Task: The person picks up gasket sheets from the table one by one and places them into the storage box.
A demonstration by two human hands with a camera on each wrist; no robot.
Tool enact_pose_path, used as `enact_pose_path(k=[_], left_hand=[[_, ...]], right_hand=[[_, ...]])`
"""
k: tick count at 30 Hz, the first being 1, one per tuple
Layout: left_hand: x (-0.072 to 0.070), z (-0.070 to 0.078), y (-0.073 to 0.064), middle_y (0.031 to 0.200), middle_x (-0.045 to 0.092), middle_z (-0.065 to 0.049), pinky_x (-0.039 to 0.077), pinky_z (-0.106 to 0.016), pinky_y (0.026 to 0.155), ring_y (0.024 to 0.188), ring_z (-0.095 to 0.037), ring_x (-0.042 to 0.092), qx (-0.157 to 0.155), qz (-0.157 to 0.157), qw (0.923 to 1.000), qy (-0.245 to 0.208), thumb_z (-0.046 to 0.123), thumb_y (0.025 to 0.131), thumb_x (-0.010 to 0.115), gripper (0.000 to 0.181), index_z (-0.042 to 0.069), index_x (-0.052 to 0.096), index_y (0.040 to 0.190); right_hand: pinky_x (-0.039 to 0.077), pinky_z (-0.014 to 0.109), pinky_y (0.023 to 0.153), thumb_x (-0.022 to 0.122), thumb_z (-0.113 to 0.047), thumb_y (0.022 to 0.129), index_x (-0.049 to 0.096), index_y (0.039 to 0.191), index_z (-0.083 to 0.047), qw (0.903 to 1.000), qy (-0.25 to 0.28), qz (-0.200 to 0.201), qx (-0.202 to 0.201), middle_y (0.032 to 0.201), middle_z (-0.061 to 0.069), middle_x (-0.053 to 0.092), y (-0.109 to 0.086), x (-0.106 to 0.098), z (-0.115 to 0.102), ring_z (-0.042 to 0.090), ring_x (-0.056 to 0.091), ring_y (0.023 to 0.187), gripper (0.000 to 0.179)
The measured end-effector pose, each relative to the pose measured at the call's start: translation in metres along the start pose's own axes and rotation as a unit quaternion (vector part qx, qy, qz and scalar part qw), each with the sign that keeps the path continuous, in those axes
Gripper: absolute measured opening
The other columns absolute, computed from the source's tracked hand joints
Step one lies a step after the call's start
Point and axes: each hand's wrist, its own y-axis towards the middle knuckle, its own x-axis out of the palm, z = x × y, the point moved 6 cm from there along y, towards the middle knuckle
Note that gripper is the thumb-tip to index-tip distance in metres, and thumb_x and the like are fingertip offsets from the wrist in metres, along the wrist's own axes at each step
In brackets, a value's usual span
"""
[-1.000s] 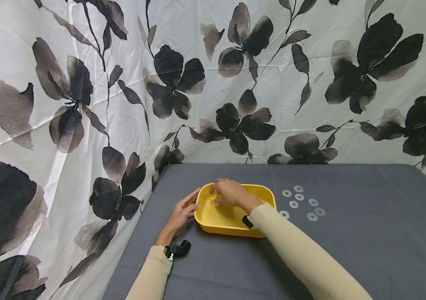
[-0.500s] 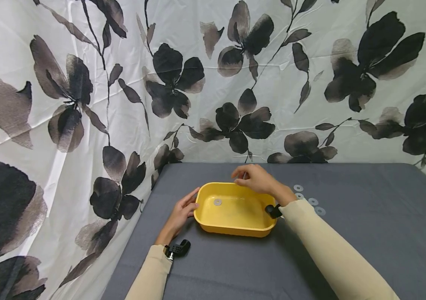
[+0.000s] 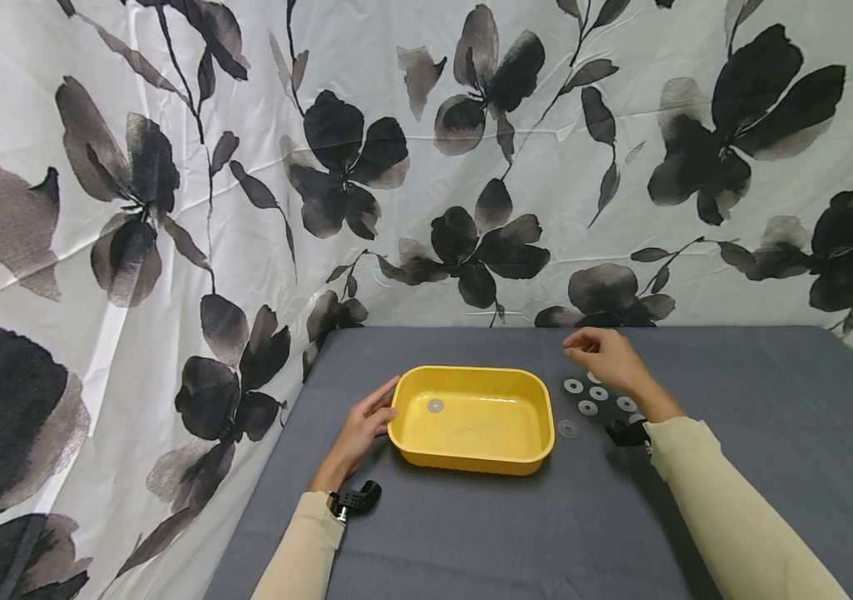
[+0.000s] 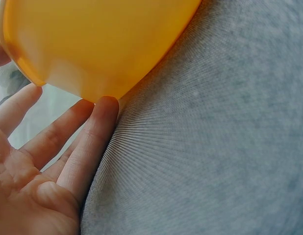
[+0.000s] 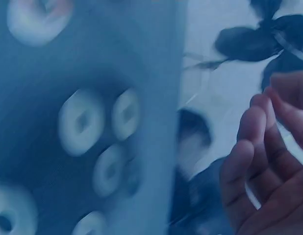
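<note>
A yellow plastic tub (image 3: 471, 425) stands on the grey cloth, with one flat metal washer (image 3: 435, 406) lying inside toward its left. My left hand (image 3: 361, 429) rests against the tub's left end. Its outstretched fingers (image 4: 100, 129) touch the outer wall in the left wrist view. To the right of the tub, my right hand (image 3: 614, 360) hovers over several loose washers (image 3: 587, 407), partly covering some of them. Its fingers are bent, thumb near the fingertips, and nothing shows between them in the right wrist view. That view is blurred, with more washers (image 5: 82, 122) below the hand.
A grey cloth (image 3: 771, 467) covers the table. Behind and to the left hangs a white curtain (image 3: 584, 192) with dark flowers. One washer (image 3: 567, 428) lies close to the tub's right wall.
My right hand has left the inside of the tub and moved right, over the loose washers. The washer in the tub has come into view. My left hand has stayed at the tub's end.
</note>
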Motion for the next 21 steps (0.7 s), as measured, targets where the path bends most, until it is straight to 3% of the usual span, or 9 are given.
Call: enact_pose_path(k=[7, 16, 21], left_hand=[[0.002, 0.001, 0.0, 0.156, 0.048, -0.018, 0.061, -0.029, 0.086, 0.12, -0.019, 0.066, -0.002, 0.003, 1.0, 0.003, 0.018, 0.102, 0.058, 0.058, 0.023, 0.043, 0.158], [0.001, 0.001, 0.0, 0.154, 0.051, -0.017, 0.061, -0.03, 0.087, 0.119, -0.018, 0.067, -0.004, 0.01, 0.9999, 0.008, 0.017, 0.101, 0.058, 0.058, 0.025, 0.044, 0.157], [0.002, 0.002, 0.0, 0.152, 0.053, -0.017, 0.061, -0.031, 0.087, 0.12, -0.023, 0.066, -0.008, 0.009, 0.9999, 0.011, 0.018, 0.101, 0.059, 0.058, 0.026, 0.044, 0.156]], right_hand=[[0.052, 0.032, 0.066, 0.066, -0.021, 0.097, 0.069, 0.116, 0.002, 0.9972, -0.041, 0.018, 0.06, 0.101, 0.02, 0.071, -0.001, -0.006, 0.051, 0.028, 0.066, 0.083, 0.03], [0.05, 0.049, 0.075, 0.069, -0.027, 0.094, 0.066, 0.116, 0.001, 0.9875, -0.095, -0.018, 0.124, 0.115, 0.026, 0.066, 0.003, -0.003, 0.07, 0.041, 0.063, 0.097, 0.035], [0.049, 0.047, 0.072, 0.071, -0.031, 0.092, 0.066, 0.113, 0.001, 0.9812, -0.126, -0.031, 0.143, 0.114, 0.026, 0.067, 0.004, 0.0, 0.077, 0.038, 0.063, 0.091, 0.039]])
